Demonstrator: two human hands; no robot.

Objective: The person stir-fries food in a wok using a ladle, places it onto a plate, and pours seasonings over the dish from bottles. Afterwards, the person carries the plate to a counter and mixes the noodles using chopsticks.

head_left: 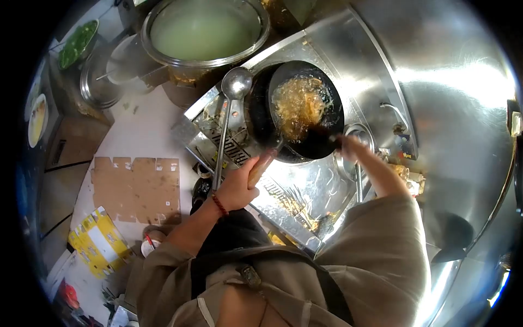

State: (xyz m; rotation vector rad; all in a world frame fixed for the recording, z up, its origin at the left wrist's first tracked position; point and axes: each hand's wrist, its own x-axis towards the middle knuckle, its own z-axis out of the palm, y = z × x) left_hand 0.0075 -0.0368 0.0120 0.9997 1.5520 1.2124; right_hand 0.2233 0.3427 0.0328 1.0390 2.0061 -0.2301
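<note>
My left hand point(239, 182) is closed round the wooden handle point(262, 166) of a dark wok point(305, 143). The wok is over the stove, with golden-brown food point(298, 106) bubbling in it. My right hand point(354, 148) is beside the wok's right rim, blurred by motion. Its fingers look curled, and a small dark end shows at them, too smeared to name. Just behind that hand is a round metal strainer or ladle point(358, 188) with a long handle. A large steel ladle point(237, 84) lies to the wok's left, its handle running toward my left wrist.
At the back stands a big steel pot point(206, 60) of cloudy liquid. A bowl of chopped greens point(79, 43) is at the far left. Flattened cardboard point(136, 188) and a yellow-and-white carton point(99, 242) lie on the floor. A steel wall panel point(447, 109) rises on the right.
</note>
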